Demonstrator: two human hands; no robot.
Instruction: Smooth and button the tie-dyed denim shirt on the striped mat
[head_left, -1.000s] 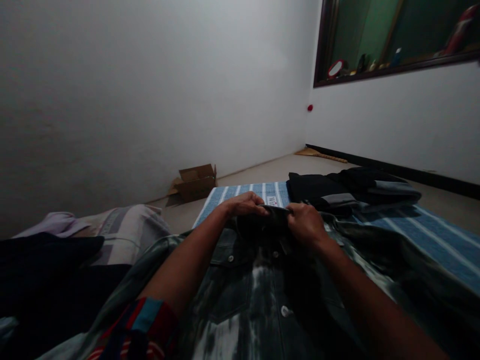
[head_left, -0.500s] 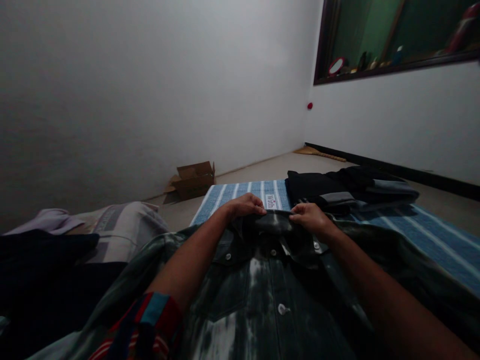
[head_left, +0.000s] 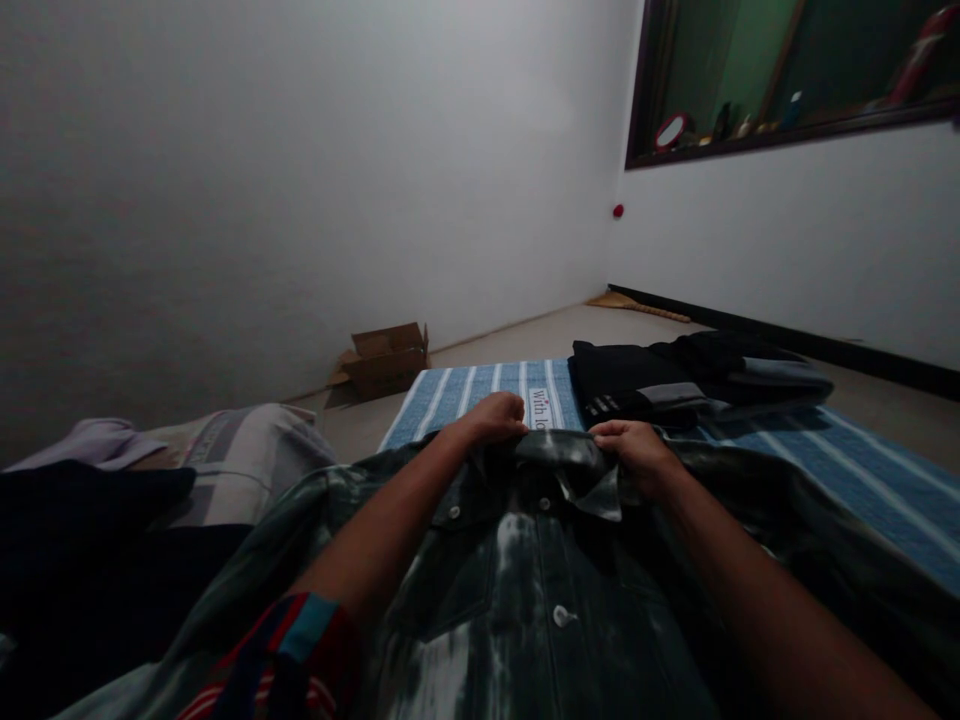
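A dark green, tie-dyed denim jacket (head_left: 517,610) lies spread out in front of me, its button front facing up and its sleeves reaching to both sides. My left hand (head_left: 495,415) is closed on the left part of its collar (head_left: 551,447). With thumb and fingers, my right hand (head_left: 634,445) pinches the collar's right part. Between the hands the collar edge runs nearly straight. Pale buttons show down the front, and a collar point sticks out below my right hand.
The jacket rests on a blue striped mat (head_left: 457,390). Folded black clothes (head_left: 637,375) lie at its far right. On the left are a checked cloth bundle (head_left: 255,450) and dark navy clothes (head_left: 90,540). An open cardboard box (head_left: 386,365) stands by the wall.
My right hand has shifted slightly right along the collar, widening the gap between my hands. The collar has dropped a little, and its right point now shows more.
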